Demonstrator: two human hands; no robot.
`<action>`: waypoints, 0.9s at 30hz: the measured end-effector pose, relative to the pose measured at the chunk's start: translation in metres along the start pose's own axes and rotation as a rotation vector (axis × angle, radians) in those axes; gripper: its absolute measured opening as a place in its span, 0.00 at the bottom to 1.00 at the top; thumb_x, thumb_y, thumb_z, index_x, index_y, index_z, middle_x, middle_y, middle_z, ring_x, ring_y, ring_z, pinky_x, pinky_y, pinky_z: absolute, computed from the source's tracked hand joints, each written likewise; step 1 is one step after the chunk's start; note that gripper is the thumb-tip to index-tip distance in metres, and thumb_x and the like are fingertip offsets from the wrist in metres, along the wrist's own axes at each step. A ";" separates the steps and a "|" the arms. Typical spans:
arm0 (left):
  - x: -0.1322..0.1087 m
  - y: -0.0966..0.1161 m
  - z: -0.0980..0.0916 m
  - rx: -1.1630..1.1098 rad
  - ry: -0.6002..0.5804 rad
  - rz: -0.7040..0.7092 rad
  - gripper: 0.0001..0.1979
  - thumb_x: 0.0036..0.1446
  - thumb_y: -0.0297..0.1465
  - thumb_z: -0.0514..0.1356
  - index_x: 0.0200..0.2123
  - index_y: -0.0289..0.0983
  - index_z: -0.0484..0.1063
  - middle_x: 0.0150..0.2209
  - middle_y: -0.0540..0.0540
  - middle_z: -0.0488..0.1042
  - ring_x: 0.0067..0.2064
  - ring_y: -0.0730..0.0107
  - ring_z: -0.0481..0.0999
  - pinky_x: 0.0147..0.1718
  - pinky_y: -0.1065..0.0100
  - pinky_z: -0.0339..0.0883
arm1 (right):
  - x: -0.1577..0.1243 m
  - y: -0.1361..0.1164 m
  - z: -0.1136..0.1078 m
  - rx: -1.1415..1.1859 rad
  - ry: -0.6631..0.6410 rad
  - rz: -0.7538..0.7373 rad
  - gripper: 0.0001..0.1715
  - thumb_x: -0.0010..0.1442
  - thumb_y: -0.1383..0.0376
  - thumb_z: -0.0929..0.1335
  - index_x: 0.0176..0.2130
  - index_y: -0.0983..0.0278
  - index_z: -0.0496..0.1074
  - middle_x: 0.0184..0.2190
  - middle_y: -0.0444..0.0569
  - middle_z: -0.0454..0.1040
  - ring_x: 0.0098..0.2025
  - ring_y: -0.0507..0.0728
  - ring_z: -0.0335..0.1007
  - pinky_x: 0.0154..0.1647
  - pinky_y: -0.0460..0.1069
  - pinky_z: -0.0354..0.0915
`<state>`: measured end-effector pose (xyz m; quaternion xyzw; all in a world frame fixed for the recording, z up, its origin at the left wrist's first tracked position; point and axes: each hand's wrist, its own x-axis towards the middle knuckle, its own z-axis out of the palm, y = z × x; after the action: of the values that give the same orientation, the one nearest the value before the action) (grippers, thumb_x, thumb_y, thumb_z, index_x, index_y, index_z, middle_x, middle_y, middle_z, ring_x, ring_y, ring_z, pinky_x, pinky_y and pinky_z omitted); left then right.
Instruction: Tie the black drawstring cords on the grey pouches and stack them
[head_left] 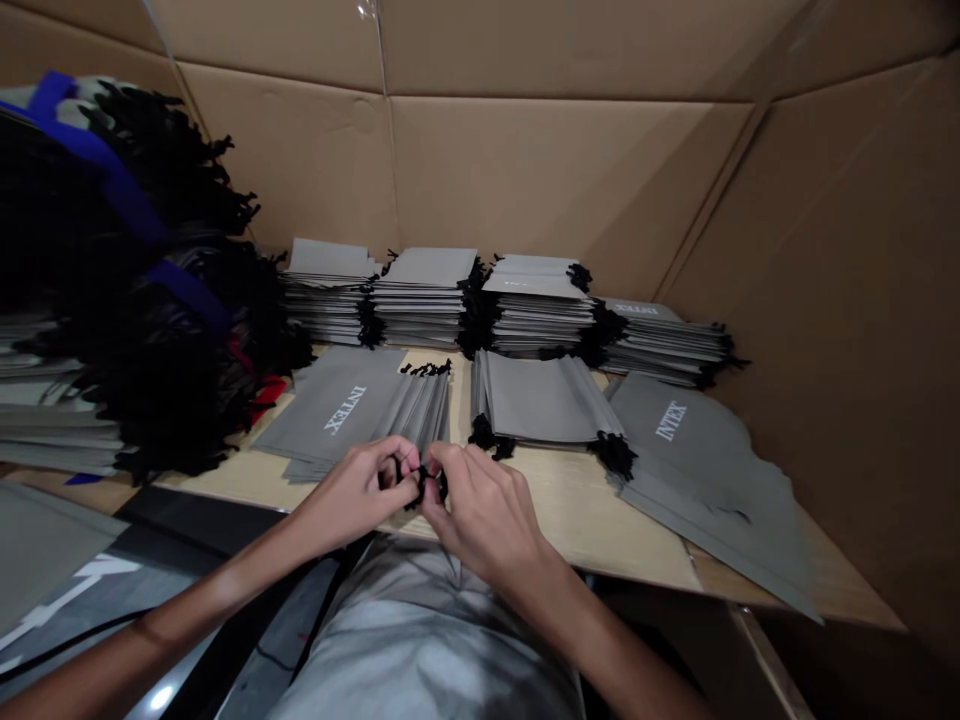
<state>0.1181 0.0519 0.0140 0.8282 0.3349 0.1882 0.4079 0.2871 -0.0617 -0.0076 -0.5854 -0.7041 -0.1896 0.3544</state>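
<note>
My left hand (381,482) and my right hand (484,500) meet at the table's front edge, both with fingers pinched. Between their fingertips is a black drawstring (411,503), partly hidden by the fingers. Just behind them lies a fanned stack of grey drawstring bags (427,412), with black cord ends along its far corner. To its left, a flat grey bag (330,405) shows INTEX lettering. Right of my hands sits another stack of grey bags (544,400), black cords bunched at its near corners.
Several piles of grey bags (424,300) line the cardboard wall (562,170). A tall heap of black-corded bags (165,330), bound with blue straps (105,160), rises at left. INTEX-printed bags (697,460) spread over the right of the wooden table (585,520).
</note>
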 end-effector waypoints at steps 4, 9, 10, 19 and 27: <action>-0.001 -0.001 0.000 0.006 0.007 -0.008 0.07 0.56 0.36 0.62 0.35 0.40 0.73 0.24 0.58 0.66 0.27 0.71 0.64 0.25 0.71 0.54 | 0.000 0.001 0.001 0.009 0.008 -0.006 0.10 0.71 0.71 0.68 0.50 0.59 0.67 0.37 0.44 0.81 0.38 0.57 0.78 0.34 0.51 0.60; -0.001 0.002 -0.001 0.002 0.013 -0.011 0.07 0.56 0.37 0.63 0.34 0.40 0.73 0.23 0.58 0.66 0.26 0.72 0.63 0.25 0.72 0.54 | -0.002 0.001 0.003 0.019 0.011 -0.016 0.09 0.73 0.71 0.66 0.51 0.60 0.67 0.37 0.45 0.80 0.38 0.58 0.79 0.34 0.51 0.62; -0.001 0.002 -0.001 -0.001 0.015 -0.012 0.07 0.56 0.37 0.63 0.34 0.40 0.73 0.23 0.58 0.65 0.26 0.72 0.63 0.25 0.72 0.54 | -0.003 0.001 0.004 0.020 0.011 -0.015 0.09 0.73 0.71 0.66 0.51 0.60 0.67 0.37 0.45 0.80 0.38 0.58 0.79 0.34 0.51 0.62; -0.004 0.000 0.001 -0.032 0.003 -0.027 0.08 0.56 0.37 0.63 0.36 0.40 0.75 0.24 0.57 0.66 0.27 0.70 0.63 0.24 0.71 0.54 | -0.010 0.001 0.015 0.113 0.014 0.043 0.11 0.69 0.70 0.67 0.50 0.59 0.65 0.36 0.44 0.79 0.36 0.58 0.80 0.35 0.50 0.65; -0.006 -0.003 0.001 -0.103 -0.026 -0.039 0.08 0.57 0.37 0.64 0.37 0.39 0.74 0.26 0.56 0.67 0.29 0.70 0.64 0.28 0.71 0.56 | -0.015 0.000 0.027 0.166 0.055 0.087 0.10 0.68 0.67 0.67 0.50 0.59 0.66 0.38 0.47 0.80 0.34 0.58 0.81 0.34 0.49 0.69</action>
<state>0.1130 0.0483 0.0104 0.8019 0.3353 0.1864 0.4580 0.2809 -0.0538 -0.0368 -0.5785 -0.6814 -0.1309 0.4288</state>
